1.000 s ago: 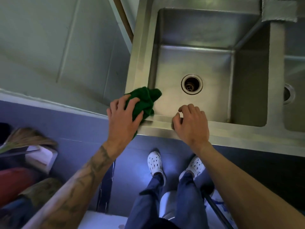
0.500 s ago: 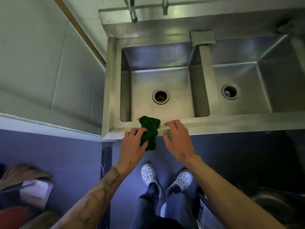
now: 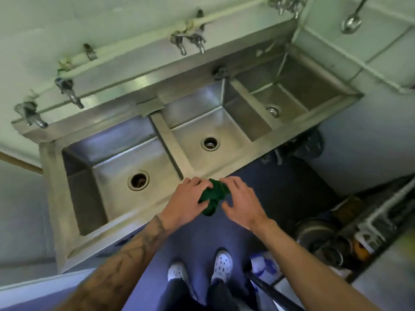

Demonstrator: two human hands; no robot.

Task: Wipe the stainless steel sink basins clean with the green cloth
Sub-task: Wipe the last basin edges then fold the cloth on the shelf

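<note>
**Gathering the cloth at the sink's front edge**

Standing before the three-basin steel sink (image 3: 125,223), the person held the green cloth (image 3: 213,196) bunched between both hands, over the front rim near the divider between the left basin (image 3: 125,162) and the middle basin (image 3: 202,124). The left hand (image 3: 188,198) had its fingers curled onto the cloth, gripping it. The right hand (image 3: 241,203) lay against the cloth's other side with fingers spread; whether it truly pinched the fabric could not be told. No basin was being wiped at that instant; the step looked like regathering the cloth between basins. The next move likely called for one hand to carry the wad down into a basin and press it flat against the steel.
</note>
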